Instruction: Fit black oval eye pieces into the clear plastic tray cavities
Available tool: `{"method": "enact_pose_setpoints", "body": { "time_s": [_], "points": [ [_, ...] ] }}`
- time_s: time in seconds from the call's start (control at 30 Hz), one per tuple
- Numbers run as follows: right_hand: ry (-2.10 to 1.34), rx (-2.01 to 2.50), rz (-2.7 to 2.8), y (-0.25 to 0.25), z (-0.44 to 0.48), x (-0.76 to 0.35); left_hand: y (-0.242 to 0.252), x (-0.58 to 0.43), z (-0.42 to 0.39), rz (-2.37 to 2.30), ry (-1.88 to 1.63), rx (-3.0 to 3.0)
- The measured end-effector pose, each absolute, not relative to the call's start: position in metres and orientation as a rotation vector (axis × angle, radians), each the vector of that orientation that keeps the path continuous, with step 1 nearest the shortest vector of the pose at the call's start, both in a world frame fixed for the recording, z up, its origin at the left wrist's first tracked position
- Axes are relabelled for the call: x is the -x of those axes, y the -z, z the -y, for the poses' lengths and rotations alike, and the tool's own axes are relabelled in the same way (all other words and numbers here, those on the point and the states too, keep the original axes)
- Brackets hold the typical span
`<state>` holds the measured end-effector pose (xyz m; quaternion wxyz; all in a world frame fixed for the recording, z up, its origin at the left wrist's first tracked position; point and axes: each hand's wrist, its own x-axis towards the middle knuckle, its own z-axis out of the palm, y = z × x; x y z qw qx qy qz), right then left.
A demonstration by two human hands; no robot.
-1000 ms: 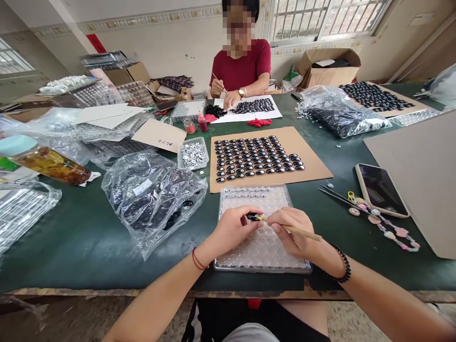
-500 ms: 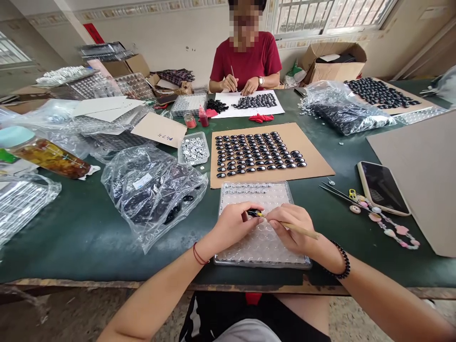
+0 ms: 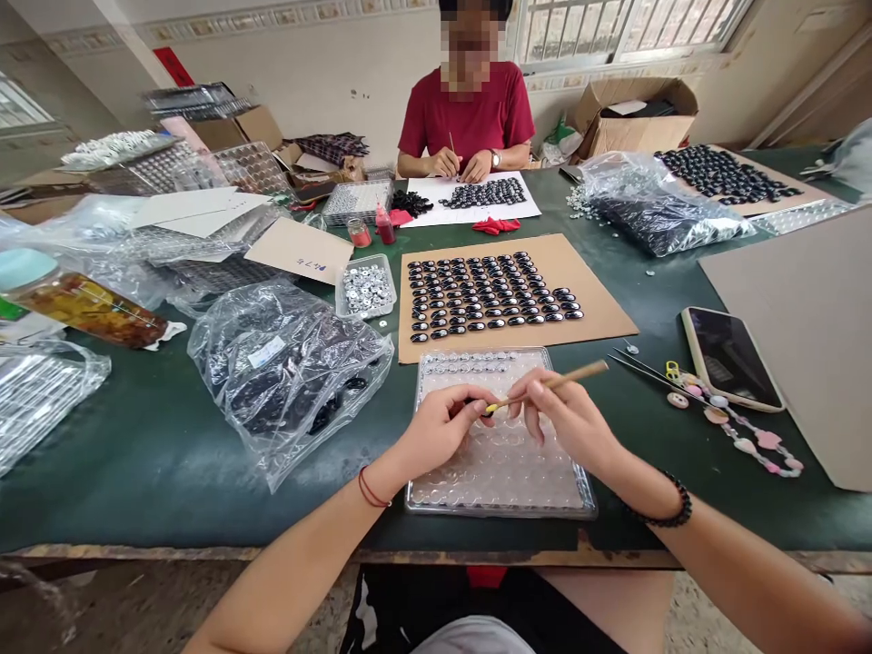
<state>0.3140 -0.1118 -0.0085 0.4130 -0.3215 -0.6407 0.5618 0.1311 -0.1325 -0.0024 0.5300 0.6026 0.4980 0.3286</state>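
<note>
Over the clear plastic tray (image 3: 504,481), my left hand (image 3: 446,427) pinches a small glossy black oval piece (image 3: 488,412), mostly covered by the fingers. My right hand (image 3: 562,409) grips a thin wooden stick (image 3: 579,371) with a yellow tip, its fingers closed around the shaft. The yellow tip meets or lies right by the black piece; I cannot tell if they touch. Small round pieces fill two rows at the tray's far edge. Just beyond, a brown cardboard sheet (image 3: 606,318) bears rows of shiny black ovals (image 3: 490,286).
Left of the tray lies a clear plastic bag (image 3: 286,372) of black pieces, near a tub (image 3: 366,309) of small silvery parts. Tweezers (image 3: 647,371), a beaded strap and a phone (image 3: 732,359) are at right. Across the table a person in red (image 3: 470,118) holds a thin stick.
My right hand has tilted the stick, its rear end rising, and its fingers have loosened apart. My left fingers have closed further over the black piece, which now shows less.
</note>
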Motion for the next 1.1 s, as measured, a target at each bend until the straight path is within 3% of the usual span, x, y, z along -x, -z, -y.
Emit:
{"method": "enact_pose_setpoints", "body": {
  "time_s": [0.1,0.27,0.57,0.77,1.1],
  "points": [
    [-1.805,0.814,1.182,0.007,0.105,-0.314,0.002,-0.132,0.132,-1.170,-0.795,-1.339],
    [-1.925,0.757,1.032,0.003,0.109,-0.312,0.001,-0.131,0.128,-1.144,-0.886,-1.144],
    [-1.906,0.830,1.054,0.008,0.106,-0.311,0.001,-0.129,0.127,-1.130,-0.866,-1.087],
    [-1.905,0.830,1.161,0.007,0.108,-0.309,0.003,-0.130,0.131,-1.288,-1.027,-1.161],
    [-1.407,1.066,1.745,0.008,0.109,-0.304,0.002,-0.137,0.140,-1.339,-0.815,-1.654]
  ]
}}
